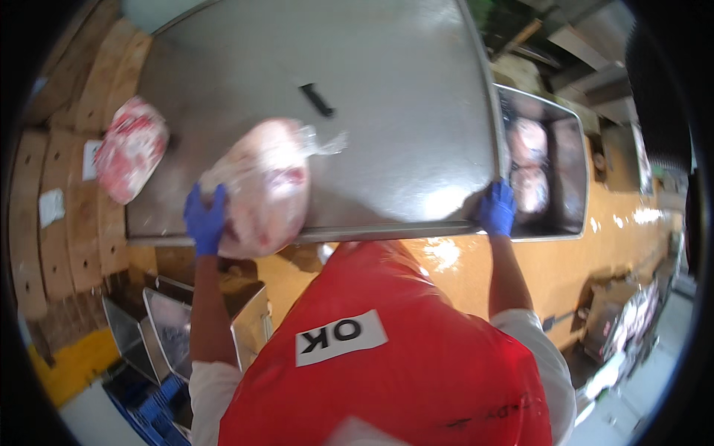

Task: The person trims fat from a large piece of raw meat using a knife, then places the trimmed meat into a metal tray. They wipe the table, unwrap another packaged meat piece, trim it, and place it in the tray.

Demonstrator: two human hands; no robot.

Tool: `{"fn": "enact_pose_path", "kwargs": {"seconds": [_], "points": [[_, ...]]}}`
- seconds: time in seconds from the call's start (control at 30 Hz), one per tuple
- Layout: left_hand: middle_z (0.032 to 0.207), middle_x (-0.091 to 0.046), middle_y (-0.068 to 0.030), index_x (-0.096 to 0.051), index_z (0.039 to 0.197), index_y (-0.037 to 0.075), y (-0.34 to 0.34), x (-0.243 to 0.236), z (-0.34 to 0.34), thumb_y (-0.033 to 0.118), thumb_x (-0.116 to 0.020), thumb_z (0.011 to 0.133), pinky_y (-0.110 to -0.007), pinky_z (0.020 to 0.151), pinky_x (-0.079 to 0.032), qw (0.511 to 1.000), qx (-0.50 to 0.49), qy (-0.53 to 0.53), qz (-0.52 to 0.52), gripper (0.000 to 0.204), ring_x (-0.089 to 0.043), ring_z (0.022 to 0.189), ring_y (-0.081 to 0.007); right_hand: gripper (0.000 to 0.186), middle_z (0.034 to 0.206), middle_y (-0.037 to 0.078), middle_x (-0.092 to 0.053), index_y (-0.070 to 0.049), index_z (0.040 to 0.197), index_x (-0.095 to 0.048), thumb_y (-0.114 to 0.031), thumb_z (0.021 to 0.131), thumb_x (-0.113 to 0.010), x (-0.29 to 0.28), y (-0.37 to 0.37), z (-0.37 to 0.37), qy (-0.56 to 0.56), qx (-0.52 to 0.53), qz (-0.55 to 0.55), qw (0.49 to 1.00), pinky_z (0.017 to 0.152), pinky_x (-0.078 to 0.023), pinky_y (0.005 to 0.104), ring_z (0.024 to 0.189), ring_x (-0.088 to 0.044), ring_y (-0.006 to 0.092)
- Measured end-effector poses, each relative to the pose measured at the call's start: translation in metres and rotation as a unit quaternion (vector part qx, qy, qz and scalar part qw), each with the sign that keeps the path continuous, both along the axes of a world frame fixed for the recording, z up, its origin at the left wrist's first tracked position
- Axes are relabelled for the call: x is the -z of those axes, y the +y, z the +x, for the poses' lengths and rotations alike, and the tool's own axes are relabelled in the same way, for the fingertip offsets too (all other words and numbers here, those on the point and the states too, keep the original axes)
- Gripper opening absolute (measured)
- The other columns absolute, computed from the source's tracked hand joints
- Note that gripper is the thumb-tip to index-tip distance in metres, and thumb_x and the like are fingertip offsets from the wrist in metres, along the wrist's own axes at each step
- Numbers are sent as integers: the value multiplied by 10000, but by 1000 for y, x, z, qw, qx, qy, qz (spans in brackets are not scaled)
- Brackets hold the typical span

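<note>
A large piece of meat in a clear plastic bag (269, 189) lies on the steel table (401, 126), its lower end at the near edge. The bag's loose, twisted end points right. Against the meat's left side is my left hand (205, 217) in a blue glove, thumb and fingers apart. At the table's near right corner, my right hand (497, 209), also blue-gloved, has its fingers curled over the rim. Farther back on the table lies a small, dark elongated object (317, 99); its kind is unclear.
Another wrapped red-and-white meat piece (132, 149) rests at the left, by cardboard boxes (73, 215). Right of the table stands a steel bin (571, 163) with several wrapped pieces inside. Metal containers (167, 323) and a blue crate (152, 409) sit low at the left.
</note>
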State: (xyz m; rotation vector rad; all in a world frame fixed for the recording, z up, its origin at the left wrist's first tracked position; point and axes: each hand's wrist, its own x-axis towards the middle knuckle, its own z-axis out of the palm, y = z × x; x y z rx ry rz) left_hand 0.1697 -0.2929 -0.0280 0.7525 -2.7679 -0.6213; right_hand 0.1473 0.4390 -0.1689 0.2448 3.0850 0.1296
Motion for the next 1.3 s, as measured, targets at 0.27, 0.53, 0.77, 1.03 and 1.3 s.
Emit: {"fn": "enact_pose_path", "kwargs": {"seconds": [0.27, 0.53, 0.77, 1.03, 1.3], "points": [[1463, -575, -228, -581, 1466, 75, -12, -8, 3, 647, -767, 836, -505, 1125, -453, 1000, -1, -6, 27, 872, -567, 1318, -440, 485, 1335, 282, -658, 11, 1318, -676, -265, 921, -719, -33, -139, -28, 87, -119, -312, 939, 1092, -495, 455, 1277, -611, 439], [1494, -531, -237, -505, 1511, 83, -21, 23, 26, 612, -766, 843, -553, 1110, -445, 992, 68, 91, -53, 891, -518, 1345, -469, 728, 1484, 256, -560, -77, 1552, -465, -203, 888, -735, -128, -402, -98, 136, -429, -367, 814, 1130, -468, 464, 1347, -563, 418], [1529, -458, -300, -461, 1528, 51, -1, 28, 71, 552, -805, 841, -604, 1129, -405, 977, 91, 142, -128, 918, -450, 1377, -522, 713, 1351, 272, -616, -180, 1538, -473, -148, 867, -713, -119, -448, -146, -60, -370, -263, 889, 1004, -542, 492, 1164, -651, 459], [1403, -560, -278, -570, 1413, 49, 43, 7, 54, 481, -812, 828, -577, 1067, -450, 962, 169, 163, -139, 767, -512, 1315, -471, 662, 1425, 242, -610, -50, 1475, -536, -247, 866, -703, -12, -362, -125, -7, -323, -319, 891, 1096, -498, 458, 1295, -609, 400], [1039, -696, -174, -630, 952, 52, 127, -7, 8, 376, -691, 940, -502, 781, -567, 970, 223, -22, -96, 330, -712, 887, -377, 540, 1294, 237, -690, -61, 1377, -618, -263, 884, -706, -67, -417, -113, -73, -274, -474, 834, 1010, -541, 468, 1182, -681, 391]]}}
